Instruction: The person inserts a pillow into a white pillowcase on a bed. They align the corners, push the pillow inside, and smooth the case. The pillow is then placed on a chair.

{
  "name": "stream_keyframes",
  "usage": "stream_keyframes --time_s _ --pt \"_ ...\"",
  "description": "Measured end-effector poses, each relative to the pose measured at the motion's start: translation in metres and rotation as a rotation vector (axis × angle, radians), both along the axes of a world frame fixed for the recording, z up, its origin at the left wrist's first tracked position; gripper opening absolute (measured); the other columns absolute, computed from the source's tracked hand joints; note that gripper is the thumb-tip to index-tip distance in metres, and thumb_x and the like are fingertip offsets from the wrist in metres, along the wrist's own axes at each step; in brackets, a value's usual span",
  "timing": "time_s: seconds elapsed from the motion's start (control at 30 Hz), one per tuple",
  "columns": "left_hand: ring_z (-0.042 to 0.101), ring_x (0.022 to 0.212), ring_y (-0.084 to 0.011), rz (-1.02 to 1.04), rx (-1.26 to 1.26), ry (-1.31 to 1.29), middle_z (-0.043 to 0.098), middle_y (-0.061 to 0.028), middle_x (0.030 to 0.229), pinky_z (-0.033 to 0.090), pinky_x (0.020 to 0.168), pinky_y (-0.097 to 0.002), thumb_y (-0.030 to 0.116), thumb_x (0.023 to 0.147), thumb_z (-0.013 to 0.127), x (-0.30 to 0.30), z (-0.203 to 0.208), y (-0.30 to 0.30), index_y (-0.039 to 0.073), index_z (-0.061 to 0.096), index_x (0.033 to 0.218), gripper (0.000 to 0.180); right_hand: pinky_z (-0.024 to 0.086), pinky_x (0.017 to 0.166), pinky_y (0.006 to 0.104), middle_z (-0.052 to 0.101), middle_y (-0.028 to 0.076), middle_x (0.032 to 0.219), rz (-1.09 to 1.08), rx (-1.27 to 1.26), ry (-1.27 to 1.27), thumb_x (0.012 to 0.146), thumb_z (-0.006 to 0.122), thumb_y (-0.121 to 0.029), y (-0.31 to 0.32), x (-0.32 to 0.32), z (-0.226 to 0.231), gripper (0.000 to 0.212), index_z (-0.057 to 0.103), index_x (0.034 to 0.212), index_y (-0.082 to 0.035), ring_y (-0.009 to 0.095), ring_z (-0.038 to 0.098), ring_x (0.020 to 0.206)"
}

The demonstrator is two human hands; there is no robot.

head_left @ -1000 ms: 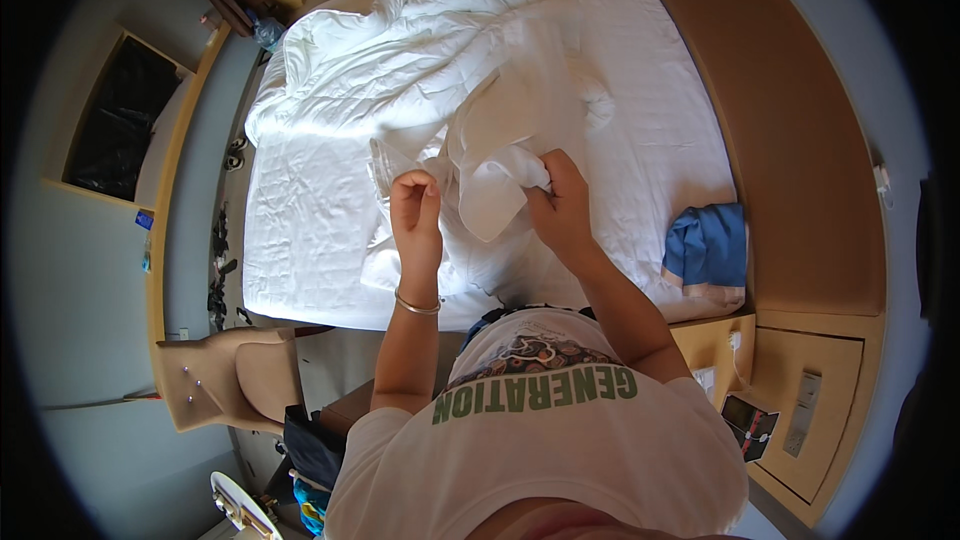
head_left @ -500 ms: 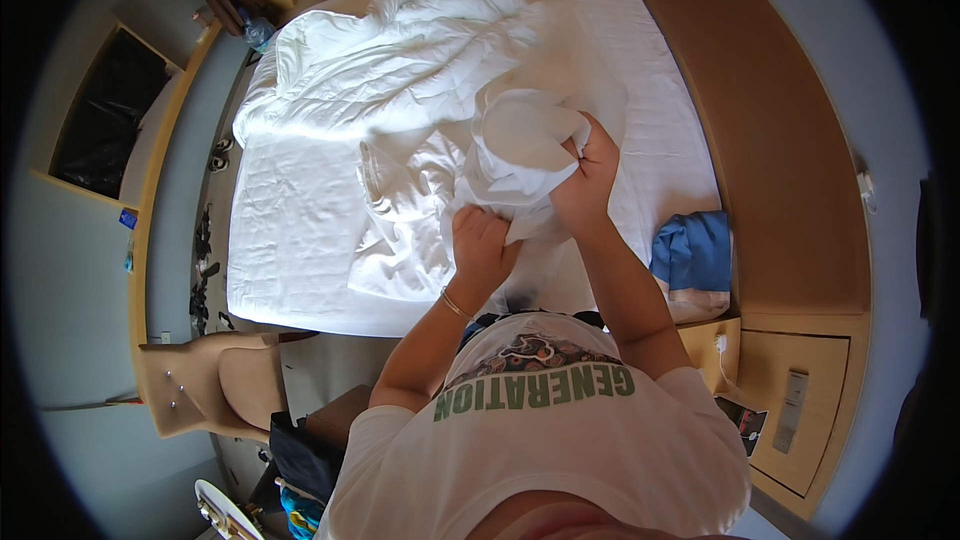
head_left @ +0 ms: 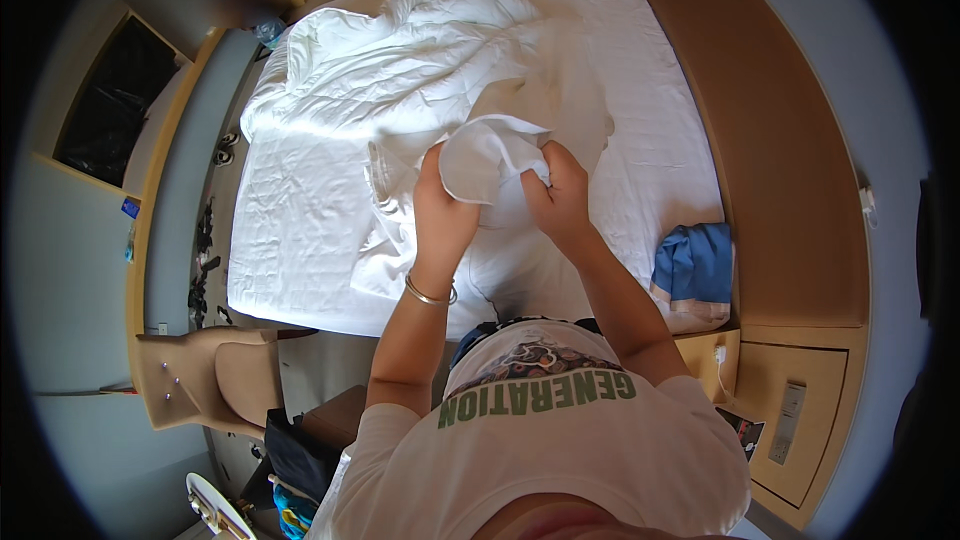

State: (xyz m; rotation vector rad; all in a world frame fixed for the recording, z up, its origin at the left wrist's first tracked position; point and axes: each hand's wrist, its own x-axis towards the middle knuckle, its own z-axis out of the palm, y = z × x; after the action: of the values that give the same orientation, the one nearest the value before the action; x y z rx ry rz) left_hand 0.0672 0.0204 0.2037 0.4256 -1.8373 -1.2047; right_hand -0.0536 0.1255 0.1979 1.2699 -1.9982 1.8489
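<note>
Above the middle of the bed (head_left: 290, 220), both hands grip a piece of thin white bed linen (head_left: 478, 162). My left hand (head_left: 443, 215), with a bracelet at the wrist, is closed on its left edge. A short way to the right, my right hand (head_left: 562, 202) pinches another part of it. Between the hands the cloth is bunched, with a loose flap curling up; whether it is a sheet or a cover I cannot tell. More crumpled white fabric (head_left: 388, 265) lies on the mattress left of my left hand. Beyond it rests a white quilted duvet (head_left: 400, 70), heaped.
A folded blue cloth (head_left: 694, 265) lies at the bed's near right corner, by the brown headboard (head_left: 775, 170). At the lower left stands a tan chair (head_left: 245, 380), with a black bag (head_left: 298, 455) nearby. A plastic bottle (head_left: 268, 32) stands past the far left corner.
My left hand has moved up and slightly left to a new hold on the linen. My right hand has come down and left, lowering and gathering the cloth.
</note>
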Motion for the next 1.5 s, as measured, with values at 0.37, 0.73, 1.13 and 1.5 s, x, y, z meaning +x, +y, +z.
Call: stream_keyframes --time_s 0.37,0.73,1.13,1.5 --pt "0.061 0.093 -0.0138 -0.497 0.823 -0.118 0.064 -0.0057 0.104 0.05 0.079 -0.0275 0.014 0.091 0.056 -0.018 -0.007 -0.018 -0.002 0.058 0.116 0.029 0.045 0.066 0.0432 0.056 0.015 0.082 -0.038 0.047 0.154 0.073 0.069 -0.011 0.017 0.015 -0.024 0.021 0.054 0.085 -0.003 0.035 0.057 0.078" --pt "0.065 0.087 -0.0163 -0.462 1.176 0.202 0.067 -0.0054 0.094 0.052 0.075 -0.0302 0.018 0.094 0.055 0.003 -0.019 -0.048 0.004 0.062 0.107 0.02 0.046 0.054 0.0397 0.056 0.011 0.069 0.185 0.29 0.282 0.082 0.069 -0.019 0.038 0.052 -0.078 0.019 0.058 0.076 -0.005 0.03 0.057 0.06" --pt "0.062 0.079 -0.0077 -0.564 0.916 0.099 0.068 -0.0023 0.092 0.05 0.068 -0.0225 0.023 0.098 0.055 -0.005 -0.006 -0.001 0.004 0.066 0.104 0.023 0.049 0.077 0.0373 0.061 0.013 0.089 -0.059 0.288 0.045 0.077 0.072 -0.017 0.031 0.032 0.025 0.03 0.06 0.102 -0.004 0.028 0.062 0.084" --pt "0.049 0.062 -0.0071 0.108 0.439 -0.317 0.057 0.0001 0.073 0.039 0.056 -0.0217 0.029 0.096 0.058 -0.012 -0.017 0.012 0.001 0.058 0.092 0.028 0.051 0.086 0.0315 0.06 0.009 0.115 -0.014 -0.489 -1.07 0.097 0.049 -0.028 0.03 -0.021 -0.111 0.036 0.051 0.123 -0.003 0.02 0.059 0.103"
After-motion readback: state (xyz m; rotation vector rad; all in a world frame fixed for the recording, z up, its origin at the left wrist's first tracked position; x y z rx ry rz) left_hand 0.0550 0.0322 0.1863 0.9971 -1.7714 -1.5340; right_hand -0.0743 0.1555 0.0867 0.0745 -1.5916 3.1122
